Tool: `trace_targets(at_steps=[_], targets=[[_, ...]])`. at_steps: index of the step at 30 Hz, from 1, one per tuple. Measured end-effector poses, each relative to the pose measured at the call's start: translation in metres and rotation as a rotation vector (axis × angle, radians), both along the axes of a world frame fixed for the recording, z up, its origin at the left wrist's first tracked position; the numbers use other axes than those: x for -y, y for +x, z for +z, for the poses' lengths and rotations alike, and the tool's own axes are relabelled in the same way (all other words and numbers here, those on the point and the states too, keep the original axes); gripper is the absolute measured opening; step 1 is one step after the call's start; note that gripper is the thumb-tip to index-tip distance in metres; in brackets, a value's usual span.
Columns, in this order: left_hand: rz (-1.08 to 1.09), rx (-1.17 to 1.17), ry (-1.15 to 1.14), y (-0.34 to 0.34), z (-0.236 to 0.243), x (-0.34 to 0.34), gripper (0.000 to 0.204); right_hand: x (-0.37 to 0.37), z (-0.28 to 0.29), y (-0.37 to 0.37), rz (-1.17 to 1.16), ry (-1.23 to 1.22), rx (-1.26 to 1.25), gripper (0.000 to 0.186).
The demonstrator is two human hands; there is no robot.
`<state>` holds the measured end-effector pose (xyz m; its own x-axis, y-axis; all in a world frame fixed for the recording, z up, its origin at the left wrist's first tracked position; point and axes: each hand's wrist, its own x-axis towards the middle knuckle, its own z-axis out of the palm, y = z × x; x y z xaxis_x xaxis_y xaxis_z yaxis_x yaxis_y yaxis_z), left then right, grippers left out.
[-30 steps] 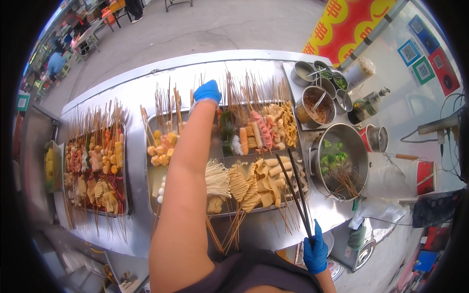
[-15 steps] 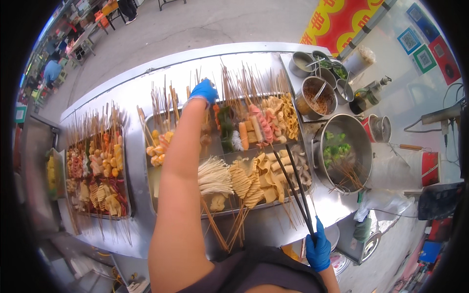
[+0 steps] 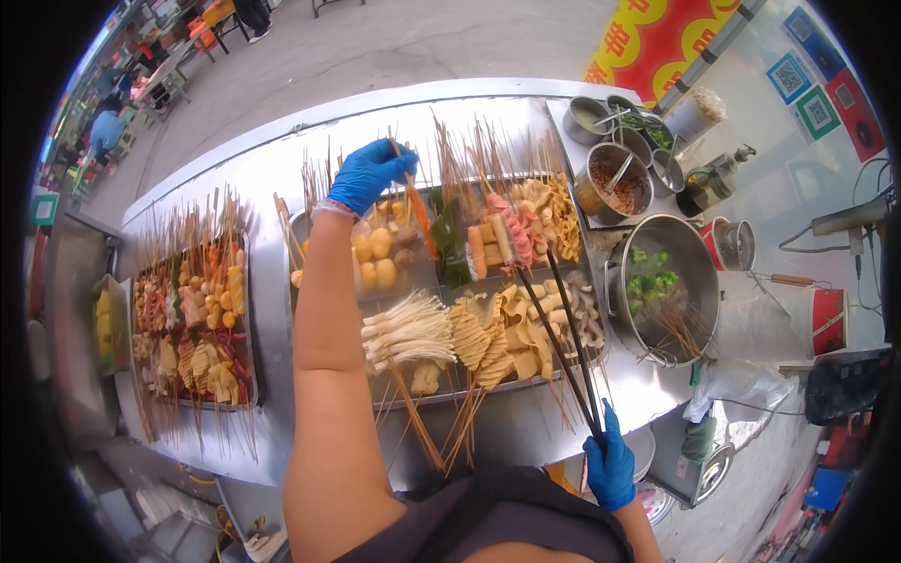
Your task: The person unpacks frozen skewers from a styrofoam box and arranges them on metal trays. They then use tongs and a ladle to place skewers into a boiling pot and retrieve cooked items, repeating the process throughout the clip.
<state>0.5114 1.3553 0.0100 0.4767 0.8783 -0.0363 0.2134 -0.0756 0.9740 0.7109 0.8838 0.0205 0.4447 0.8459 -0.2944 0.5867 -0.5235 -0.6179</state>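
Note:
My left hand [image 3: 374,176], in a blue glove, is closed on the bare stick end of a skewer with a long orange food piece [image 3: 419,220]. It hangs over the far side of a divided metal tray [image 3: 450,405]. Close by are yellowish balls [image 3: 375,258] and dark green skewers [image 3: 452,239]. My right hand [image 3: 611,466], also blue-gloved, grips long black chopsticks [image 3: 574,380] low at the table's near edge. Their tips point away, over pink sausage skewers [image 3: 510,230]. White enoki mushrooms [image 3: 408,328] and pale folded tofu skewers [image 3: 483,342] lie in the near half.
A second tray [image 3: 259,375] of skewers stands at the left. To the right is a deep steel pot [image 3: 709,314] with greens and sticks in it. Steel sauce pots [image 3: 588,120] and a pump bottle [image 3: 718,178] stand behind it. Several people sit far off at the upper left.
My left hand has risen and looks larger, with the orange skewer now plainly in its fingers. The right hand stays low with the chopsticks, almost unmoved. My view has shifted slightly.

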Motion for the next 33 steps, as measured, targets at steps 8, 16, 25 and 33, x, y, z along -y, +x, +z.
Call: trace_targets(at_steps=[8, 16, 25, 33], targets=[[0.316, 0.097, 0.35, -0.02, 0.022, -0.018, 0.025, -0.021, -0.008, -0.004, 0.053, 0.105, -0.216, 0.063], [0.283, 0.198, 0.24, -0.054, 0.038, -0.023, 0.026, -0.093, 0.061, 0.014, -0.254, 0.314, -1.155, 0.051], [0.276, 0.133, 0.147, -0.068, 0.028, -0.016, 0.025, -0.138, 0.091, 0.016, 0.161, 0.818, -0.86, 0.038], [0.224, 0.099, 0.117, -0.077, 0.021, -0.011, 0.026, -0.19, 0.076, -0.028, 0.669, 0.578, -0.091, 0.013]])
